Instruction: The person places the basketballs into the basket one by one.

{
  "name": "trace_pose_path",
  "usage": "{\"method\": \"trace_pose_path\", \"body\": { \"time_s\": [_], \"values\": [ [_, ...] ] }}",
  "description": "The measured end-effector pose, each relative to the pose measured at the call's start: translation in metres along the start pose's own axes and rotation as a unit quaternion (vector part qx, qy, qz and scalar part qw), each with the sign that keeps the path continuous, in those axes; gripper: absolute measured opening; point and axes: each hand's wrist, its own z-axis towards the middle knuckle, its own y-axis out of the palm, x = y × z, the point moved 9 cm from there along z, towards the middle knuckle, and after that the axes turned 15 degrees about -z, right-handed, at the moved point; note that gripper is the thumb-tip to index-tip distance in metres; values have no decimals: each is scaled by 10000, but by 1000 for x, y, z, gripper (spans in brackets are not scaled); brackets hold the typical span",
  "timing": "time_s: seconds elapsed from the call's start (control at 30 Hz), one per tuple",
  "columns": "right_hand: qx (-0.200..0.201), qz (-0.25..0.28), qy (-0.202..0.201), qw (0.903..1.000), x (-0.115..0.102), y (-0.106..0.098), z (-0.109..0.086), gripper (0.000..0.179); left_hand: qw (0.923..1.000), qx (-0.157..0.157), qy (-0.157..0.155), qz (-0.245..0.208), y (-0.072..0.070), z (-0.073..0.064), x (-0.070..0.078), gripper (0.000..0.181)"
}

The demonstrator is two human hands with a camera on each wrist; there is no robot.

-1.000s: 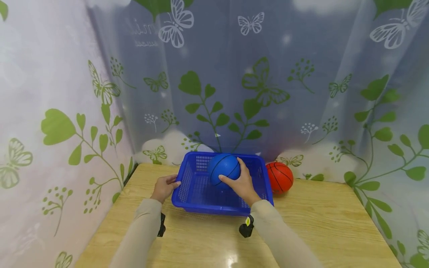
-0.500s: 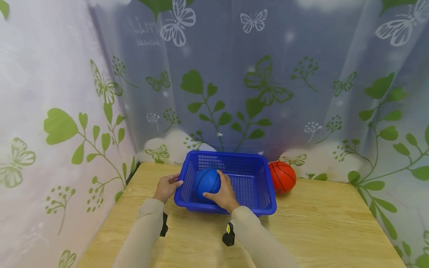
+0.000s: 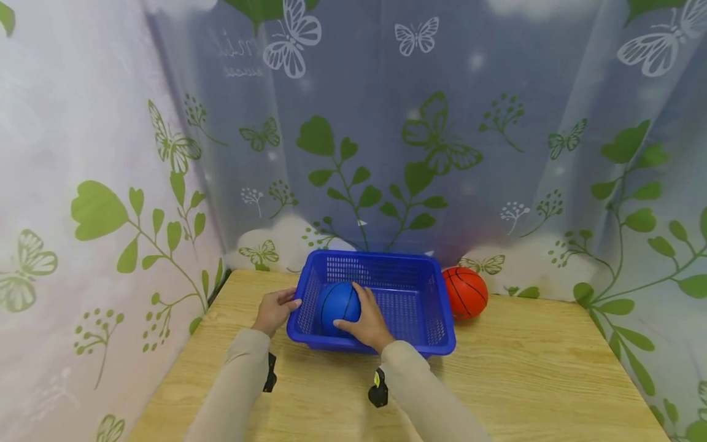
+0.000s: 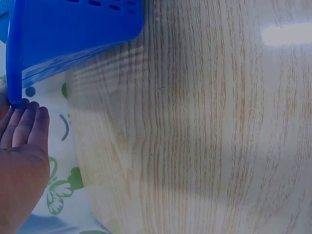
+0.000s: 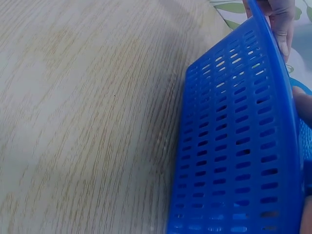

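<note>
A blue basketball [image 3: 333, 310] with dark seams sits low in the left part of a blue plastic basket [image 3: 409, 314]. My right hand [image 3: 371, 322] grips it from the right, thumb at the front and fingers over the far side. At the basket's left rim, my left hand [image 3: 274, 311] holds on, thumb over the edge and fingers outside. The left wrist view shows the left hand's fingers [image 4: 39, 126] right beneath the rim. In the right wrist view, the slotted basket wall [image 5: 224, 136] covers most of the ball, and the right thumb [image 5: 303, 105] shows beyond its rim.
An orange-red basketball [image 3: 466, 293] rests against the basket's right side on the wooden table [image 3: 525, 362]. Behind the table hangs a curtain [image 3: 381, 123] printed with leaves and butterflies, and a similar one [image 3: 127, 258] runs along the left.
My right hand has moved the blue basketball from the basket's middle leftward and down into its left part. Over the last half second both stay nearly still. My left hand keeps its place on the rim.
</note>
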Motion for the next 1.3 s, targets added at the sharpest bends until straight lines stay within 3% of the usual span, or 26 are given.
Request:
{"method": "trace_pose_path", "body": {
  "time_s": [0.27,0.53,0.77,0.93,1.13,1.3],
  "values": [
    [-176,78,-104,9998,1,-15,-2,87,10000,-26,78,-3,0,1,0,42],
    [181,-127,-147,9996,18,-83,5,86,10000,-31,20,-70,-1,1,-2,42],
    [712,-430,-99,9965,56,-155,5,78,10000,-11,-43,-65,0,2,-3,42],
    [849,-627,359,9938,100,-192,-2,78,9999,-40,-27,-96,3,2,-2,42],
    [673,-559,1040,9907,150,-208,-17,81,9999,-120,-10,-46,5,1,-2,42],
    [696,-734,957,9903,172,-199,-21,83,10000,-34,-1,28,2,0,-3,41]
  ]
}}
